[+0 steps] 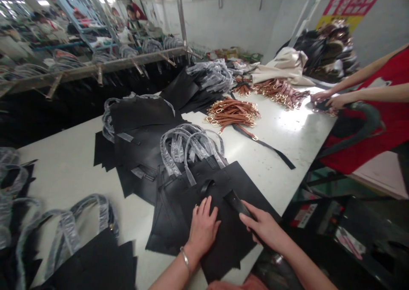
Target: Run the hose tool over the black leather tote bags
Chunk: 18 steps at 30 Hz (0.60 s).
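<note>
My left hand (pixel 204 224) lies with its fingers stretched on the top black bag panel (pixel 228 243) of a fanned stack. Just beyond its fingertips, a small black strap loop (pixel 207 186) stands up from the panel. In my right hand (pixel 266 226) is a black strap (pixel 234 202), gripped between thumb and fingers, its broad end pointing up and left over the same panel. Plastic-wrapped handles (pixel 191 147) arch from the far edge of the stack.
More black panels (pixel 140 128) with wrapped handles cover the table's (pixel 275 130) left and back. Brown straps with gold clasps (pixel 234 111) lie beyond, near a loose black strap (pixel 275 151). At the right, a co-worker's hands (pixel 332 100) handle straps. A metal rack (pixel 102 66) borders the left.
</note>
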Available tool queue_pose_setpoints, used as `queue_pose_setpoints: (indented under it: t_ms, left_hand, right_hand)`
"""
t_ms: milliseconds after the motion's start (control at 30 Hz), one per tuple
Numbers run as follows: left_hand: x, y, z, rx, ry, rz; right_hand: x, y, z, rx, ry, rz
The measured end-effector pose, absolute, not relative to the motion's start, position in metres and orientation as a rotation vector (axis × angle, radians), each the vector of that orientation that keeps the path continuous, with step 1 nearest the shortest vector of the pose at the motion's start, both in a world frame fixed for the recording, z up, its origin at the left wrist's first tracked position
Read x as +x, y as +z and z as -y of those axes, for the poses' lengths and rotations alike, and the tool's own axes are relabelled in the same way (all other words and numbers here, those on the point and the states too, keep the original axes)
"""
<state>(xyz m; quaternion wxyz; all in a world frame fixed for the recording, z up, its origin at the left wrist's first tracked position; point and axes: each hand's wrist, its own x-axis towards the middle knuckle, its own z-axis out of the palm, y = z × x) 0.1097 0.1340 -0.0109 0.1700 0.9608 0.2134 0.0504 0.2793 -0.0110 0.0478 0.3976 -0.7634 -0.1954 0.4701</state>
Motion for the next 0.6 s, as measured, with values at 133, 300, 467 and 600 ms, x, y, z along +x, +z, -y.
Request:
queue_pose_setpoints:
  t_ms: [133, 300, 467, 600]
  left_hand:
    - [0.128, 0.005, -0.155, 2.736, 0.077, -0.773]
    - [0.144, 0.007, -0.175, 2.746, -0.061, -0.824]
    - [0.146, -0.003, -0.187, 2.758, -0.176, -0.770]
    - [0.148, -0.003, -0.189, 2.785, -0.212, -0.720]
  right_hand:
    - [0.284, 0.053, -0.025, -1.956, 1.232, 0.540]
    - [0.294, 0.050, -0.036, -1.902, 1.222, 0.367]
    - [0.311, 0.045, -0.037, -1.863, 1.306, 0.162]
    - [0.320, 0.045, -0.048, -1.870, 1.308, 0.172]
